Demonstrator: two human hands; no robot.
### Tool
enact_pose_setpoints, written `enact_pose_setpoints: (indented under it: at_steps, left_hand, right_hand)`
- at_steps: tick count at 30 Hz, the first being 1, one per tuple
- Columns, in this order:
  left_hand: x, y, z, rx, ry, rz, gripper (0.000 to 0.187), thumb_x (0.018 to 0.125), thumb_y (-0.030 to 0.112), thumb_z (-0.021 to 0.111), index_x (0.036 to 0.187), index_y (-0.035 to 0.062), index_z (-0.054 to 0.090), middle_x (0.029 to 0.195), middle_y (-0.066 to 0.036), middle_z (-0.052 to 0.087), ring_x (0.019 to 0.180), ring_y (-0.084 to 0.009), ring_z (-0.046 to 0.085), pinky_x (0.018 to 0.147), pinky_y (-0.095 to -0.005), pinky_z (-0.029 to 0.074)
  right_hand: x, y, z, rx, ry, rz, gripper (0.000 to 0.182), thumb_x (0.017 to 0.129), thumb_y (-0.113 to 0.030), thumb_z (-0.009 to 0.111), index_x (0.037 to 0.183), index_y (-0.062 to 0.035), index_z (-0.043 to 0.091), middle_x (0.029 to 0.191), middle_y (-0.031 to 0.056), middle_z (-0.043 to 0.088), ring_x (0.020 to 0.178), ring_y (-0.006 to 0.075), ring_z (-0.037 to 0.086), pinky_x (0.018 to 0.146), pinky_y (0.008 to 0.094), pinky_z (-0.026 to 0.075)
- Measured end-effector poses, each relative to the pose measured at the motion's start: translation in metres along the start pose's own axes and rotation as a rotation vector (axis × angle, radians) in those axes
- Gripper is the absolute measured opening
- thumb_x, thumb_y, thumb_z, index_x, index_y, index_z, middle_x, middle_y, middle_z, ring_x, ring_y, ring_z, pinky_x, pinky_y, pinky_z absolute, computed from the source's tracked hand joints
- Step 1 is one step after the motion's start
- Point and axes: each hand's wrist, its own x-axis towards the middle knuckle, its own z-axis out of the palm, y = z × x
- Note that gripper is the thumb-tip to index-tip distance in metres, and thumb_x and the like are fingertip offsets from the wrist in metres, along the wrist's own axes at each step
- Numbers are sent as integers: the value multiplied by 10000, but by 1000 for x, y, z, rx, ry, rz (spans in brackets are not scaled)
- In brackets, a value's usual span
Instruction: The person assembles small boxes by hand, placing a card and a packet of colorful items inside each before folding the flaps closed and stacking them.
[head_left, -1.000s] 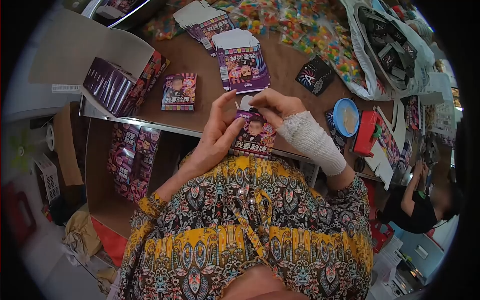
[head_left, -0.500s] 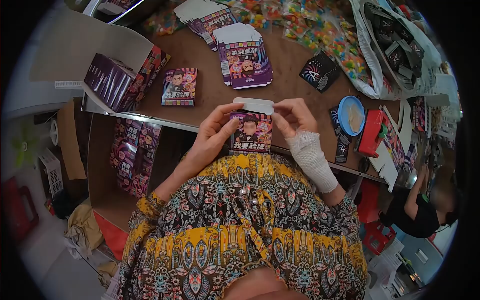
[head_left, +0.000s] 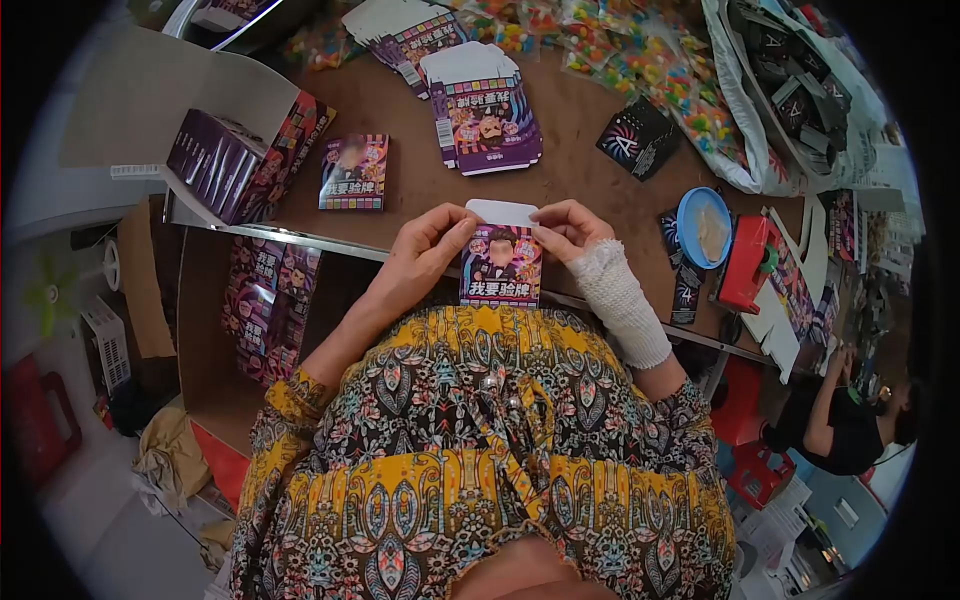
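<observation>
In front of my body is a small purple printed box, its white top flap raised at the far end. My left hand grips the box's upper left corner between thumb and fingers. At the upper right corner, my right hand pinches the box beside the flap; a white knitted wrist cover wraps that wrist. Beyond the hands lies a stack of flat purple cartons. Another printed box sits on the table to the left.
An open carton of purple boxes stands at left, above a large box holding more. Candy bags spread across the back. At right are black packets, a blue-rimmed dish, a red tape dispenser and a person.
My right hand has shifted slightly left and now pinches nearer the base of the flap. The white flap lies more open to view. My left hand stays at its corner.
</observation>
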Motion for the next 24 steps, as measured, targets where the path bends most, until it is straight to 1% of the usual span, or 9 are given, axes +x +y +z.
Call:
enact_pose_setpoints:
  at_steps: [5,7,8,10,13,14,16,19,24]
  left_hand:
    - [-3,-6,-4,43,-8,-31,216,1067,170,524,1161,1,623,1026,8,637,909,-38,573,819,-210,487]
    - [1,-10,-8,437,59,324,192,1039,150,575,1153,2,623,1050,-38,659,854,-66,596,757,-222,502]
    - [-2,-11,-3,435,63,324,192,1039,150,575,1153,2,623,1050,-38,659,854,-66,596,757,-222,502]
    - [-7,-6,12,48,199,286,171,1023,126,598,1132,-5,610,1021,-51,665,864,-75,611,764,-236,510]
    - [-11,9,8,70,122,207,156,1012,114,610,1116,-2,598,994,-36,654,877,-69,618,760,-233,510]
    - [-11,17,6,67,120,206,156,1012,114,610,1116,-2,598,994,-36,654,877,-69,618,760,-233,510]
    - [-8,33,2,56,26,15,168,996,121,635,1112,7,594,960,-10,642,871,-56,615,748,-220,503]
    - [-4,47,5,-75,4,-2,157,984,143,655,1062,15,609,925,11,636,839,-32,599,721,-202,487]
    - [0,40,2,-55,-45,-41,159,978,164,662,1013,17,612,874,22,628,789,-17,576,671,-193,467]
  right_hand:
    - [3,10,1,16,-84,27,198,971,-119,671,1112,11,623,1026,50,685,947,92,644,858,251,528]
    - [-2,7,14,62,65,-156,181,976,-104,660,1118,4,632,1036,37,666,931,91,632,843,243,517]
    - [-3,7,15,60,62,-155,181,976,-104,660,1118,4,632,1036,37,666,931,91,632,843,243,517]
    - [-5,6,12,-267,61,-425,149,978,-83,650,1106,-7,648,1046,22,651,930,95,624,832,234,508]
    - [-5,3,0,-346,-13,-483,140,970,-84,663,1091,-13,660,1009,12,655,921,95,627,828,229,501]
    - [-7,1,0,-348,-10,-481,140,970,-84,663,1091,-13,660,1009,12,655,921,95,627,828,229,501]
    - [-11,-8,0,-231,-7,-256,150,964,-100,675,1081,-7,666,994,14,668,908,89,632,830,231,504]
    - [-15,-27,8,-1,8,-114,152,956,-105,685,1066,-2,666,967,11,678,894,79,635,823,231,509]
    - [-16,-27,7,-3,5,-64,122,962,-90,674,1038,5,667,949,12,689,882,64,640,801,223,522]
